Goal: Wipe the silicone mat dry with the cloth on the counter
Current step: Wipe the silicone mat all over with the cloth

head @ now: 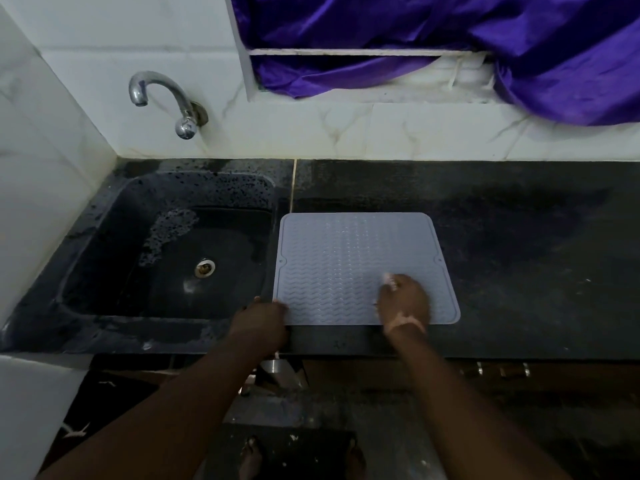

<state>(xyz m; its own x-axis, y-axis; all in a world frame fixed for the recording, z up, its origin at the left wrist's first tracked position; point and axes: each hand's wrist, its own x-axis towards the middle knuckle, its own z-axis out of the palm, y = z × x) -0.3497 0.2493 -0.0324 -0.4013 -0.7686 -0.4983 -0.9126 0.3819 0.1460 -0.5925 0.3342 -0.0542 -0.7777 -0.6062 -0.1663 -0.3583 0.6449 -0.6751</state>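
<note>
A pale grey silicone mat (pixel 346 258) with a wavy ribbed surface lies flat on the dark counter (pixel 519 254), just right of the sink. My left hand (pixel 261 320) grips the mat's near left corner at the counter's front edge. My right hand (pixel 403 301) presses down on the mat's near right part, closed over a small pale cloth (pixel 389 279). Only a bit of the cloth shows past my fingertips; the rest is hidden under the hand.
A black sink (pixel 166 251) with a drain and water patches sits left of the mat. A chrome tap (pixel 162 98) juts from the white tiled wall. Purple fabric (pixel 450 36) hangs over the window ledge behind. My feet show on the floor below.
</note>
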